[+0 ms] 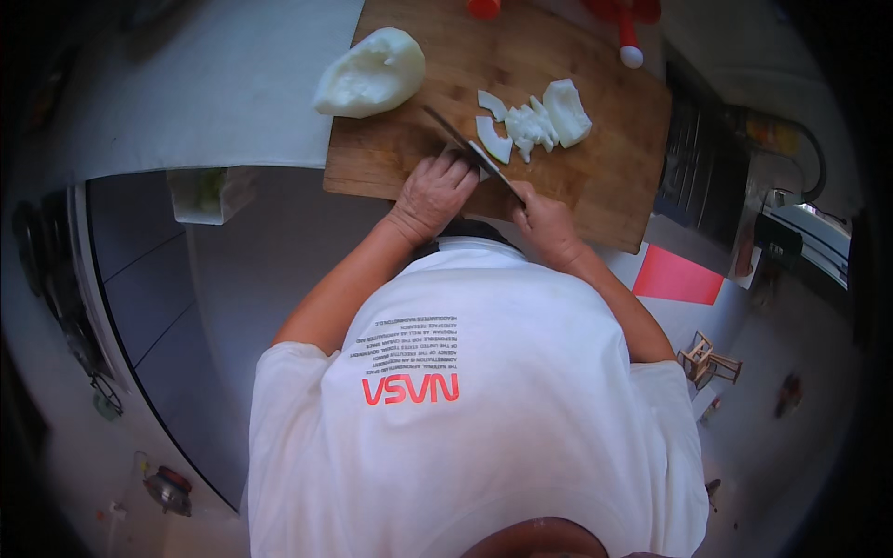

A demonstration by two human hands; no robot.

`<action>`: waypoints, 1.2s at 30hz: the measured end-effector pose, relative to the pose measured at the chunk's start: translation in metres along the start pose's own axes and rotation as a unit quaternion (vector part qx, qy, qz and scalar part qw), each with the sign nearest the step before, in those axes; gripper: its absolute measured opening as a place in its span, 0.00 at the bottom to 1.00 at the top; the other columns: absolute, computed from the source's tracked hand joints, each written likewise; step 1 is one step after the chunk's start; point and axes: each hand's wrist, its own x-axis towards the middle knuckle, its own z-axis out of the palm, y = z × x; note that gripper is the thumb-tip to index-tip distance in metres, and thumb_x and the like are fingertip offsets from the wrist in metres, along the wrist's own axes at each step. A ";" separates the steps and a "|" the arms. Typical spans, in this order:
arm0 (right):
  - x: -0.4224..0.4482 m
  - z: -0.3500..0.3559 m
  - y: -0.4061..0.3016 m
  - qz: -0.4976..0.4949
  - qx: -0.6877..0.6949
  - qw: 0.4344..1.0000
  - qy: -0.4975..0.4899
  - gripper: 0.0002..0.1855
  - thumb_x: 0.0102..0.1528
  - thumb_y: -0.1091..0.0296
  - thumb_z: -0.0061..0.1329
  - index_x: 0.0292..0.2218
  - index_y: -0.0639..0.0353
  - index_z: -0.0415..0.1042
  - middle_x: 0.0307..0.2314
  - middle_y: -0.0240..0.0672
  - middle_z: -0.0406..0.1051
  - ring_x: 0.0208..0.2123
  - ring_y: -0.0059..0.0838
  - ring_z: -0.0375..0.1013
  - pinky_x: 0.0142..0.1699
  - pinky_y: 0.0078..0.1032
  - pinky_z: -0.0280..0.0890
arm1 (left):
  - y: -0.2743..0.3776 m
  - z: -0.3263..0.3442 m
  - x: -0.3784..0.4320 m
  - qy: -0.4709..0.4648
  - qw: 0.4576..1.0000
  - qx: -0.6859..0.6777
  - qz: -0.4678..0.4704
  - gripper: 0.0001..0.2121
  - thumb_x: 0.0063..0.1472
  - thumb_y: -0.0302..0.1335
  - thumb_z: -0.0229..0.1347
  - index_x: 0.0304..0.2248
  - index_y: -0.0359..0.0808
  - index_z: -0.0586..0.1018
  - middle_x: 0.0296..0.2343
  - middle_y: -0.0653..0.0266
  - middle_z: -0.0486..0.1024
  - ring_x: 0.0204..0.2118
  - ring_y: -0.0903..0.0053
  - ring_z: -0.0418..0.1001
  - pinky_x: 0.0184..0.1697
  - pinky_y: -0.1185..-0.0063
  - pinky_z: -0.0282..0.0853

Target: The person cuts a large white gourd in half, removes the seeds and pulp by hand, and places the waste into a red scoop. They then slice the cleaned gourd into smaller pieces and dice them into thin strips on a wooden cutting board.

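My right hand (548,222) is wrapped around the handle of a kitchen knife (469,148), its blade slanting up and left over the wooden cutting board (411,150). My left hand (438,185) lies beside the blade near the board's front edge, fingers curled down on a pale piece of gourd (486,173) that is mostly hidden. A large hollowed piece of white gourd or melon (373,75) rests over the board's left edge. Right of the knife are two curved slices (494,141), a heap of scraps (531,127) and a thick chunk (567,115).
Red objects, one a rod with a white tip (631,54), stand at the board's far side. A white bin (202,199) with green contents hangs below the pale countertop (230,111) at left. A small wooden stool (708,363) is on the floor at right.
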 end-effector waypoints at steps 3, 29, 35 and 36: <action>-0.002 -0.014 -0.007 0.023 0.023 0.999 0.015 0.13 0.53 0.69 0.43 0.42 0.54 0.62 0.23 0.49 0.71 0.27 0.52 0.71 0.32 0.43 0.65 | -0.001 -0.002 -0.001 0.034 0.999 0.004 0.013 0.16 0.50 0.27 0.49 0.40 0.36 0.73 0.41 0.63 0.70 0.47 0.68 0.66 0.45 0.75 0.64; 0.003 0.007 -0.012 0.039 -0.065 0.996 -0.054 0.14 0.53 0.67 0.42 0.43 0.55 0.61 0.22 0.49 0.71 0.27 0.51 0.72 0.33 0.44 0.65 | 0.000 0.004 -0.005 0.017 1.000 -0.018 -0.014 0.16 0.49 0.27 0.49 0.40 0.36 0.74 0.41 0.62 0.69 0.47 0.68 0.65 0.45 0.74 0.64; -0.002 0.000 -0.006 0.007 0.014 1.000 0.020 0.12 0.54 0.68 0.43 0.41 0.54 0.62 0.22 0.49 0.71 0.26 0.51 0.71 0.32 0.42 0.65 | -0.001 0.001 -0.008 0.023 0.999 -0.019 -0.012 0.16 0.49 0.26 0.49 0.40 0.35 0.73 0.40 0.62 0.69 0.47 0.69 0.65 0.44 0.75 0.65; -0.002 -0.010 -0.014 0.018 0.005 1.000 0.013 0.12 0.54 0.68 0.43 0.41 0.55 0.62 0.22 0.49 0.70 0.26 0.51 0.71 0.32 0.42 0.64 | -0.002 0.000 -0.008 0.027 0.999 -0.023 -0.007 0.16 0.49 0.26 0.49 0.40 0.35 0.73 0.40 0.62 0.69 0.47 0.68 0.66 0.44 0.75 0.65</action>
